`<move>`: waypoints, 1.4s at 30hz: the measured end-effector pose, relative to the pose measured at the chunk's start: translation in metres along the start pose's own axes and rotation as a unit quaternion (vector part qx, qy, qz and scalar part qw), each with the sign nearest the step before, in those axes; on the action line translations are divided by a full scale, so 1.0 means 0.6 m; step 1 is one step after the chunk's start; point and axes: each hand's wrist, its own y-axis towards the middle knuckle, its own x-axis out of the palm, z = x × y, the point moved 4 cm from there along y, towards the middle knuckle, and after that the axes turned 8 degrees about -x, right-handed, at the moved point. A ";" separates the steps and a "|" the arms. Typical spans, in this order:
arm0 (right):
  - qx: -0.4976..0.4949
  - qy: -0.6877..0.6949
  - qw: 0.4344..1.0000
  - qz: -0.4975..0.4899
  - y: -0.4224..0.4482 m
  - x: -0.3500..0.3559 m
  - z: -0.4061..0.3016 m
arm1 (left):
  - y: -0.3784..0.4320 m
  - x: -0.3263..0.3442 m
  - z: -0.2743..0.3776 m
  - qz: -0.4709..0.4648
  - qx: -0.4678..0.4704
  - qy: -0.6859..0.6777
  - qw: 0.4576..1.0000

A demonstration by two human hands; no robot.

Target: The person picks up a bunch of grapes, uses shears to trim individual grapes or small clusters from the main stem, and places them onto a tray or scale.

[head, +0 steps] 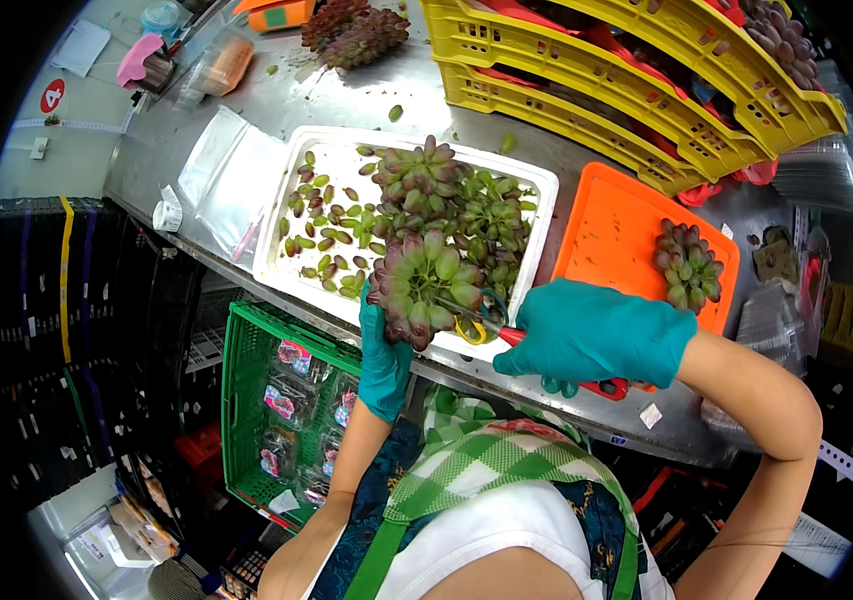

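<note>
My left hand [385, 360], in a teal glove, supports a bunch of elongated green and purple grapes [426, 281] over the near edge of a white foam tray [314, 296]. In my right hand [591, 330], also gloved, is a pair of red-handled snips [512, 335]. Their thin metal tips reach in among the bunch's stems; whether the blades touch a stem cannot be told. More bunches [486, 210] fill the tray's right side, and loose grapes [332, 236] are scattered on its left. A yellow loop handle [470, 330] shows beside the snips.
An orange tray [606, 232] with one bunch [689, 262] stands at right. Stacked yellow crates [561, 97] rise behind. Clear plastic bags [224, 180] lie at left on the metal table [359, 90]. Below the table edge, a green crate [239, 397] holds packed clear boxes [287, 401].
</note>
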 end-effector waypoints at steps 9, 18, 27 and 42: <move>0.003 -0.049 0.999 -0.019 0.003 0.007 0.008 | 0.003 0.023 0.033 -0.030 0.092 0.083 0.992; 0.026 -0.064 0.998 -0.004 -0.007 -0.001 -0.001 | 0.010 0.031 0.037 -0.040 0.139 0.109 0.983; -0.021 -0.147 0.985 0.086 0.001 0.000 -0.002 | 0.007 0.042 0.044 -0.048 0.183 0.169 0.967; -0.133 -0.366 0.907 0.162 0.006 -0.009 -0.057 | 0.006 0.019 0.026 -0.036 0.166 0.151 0.974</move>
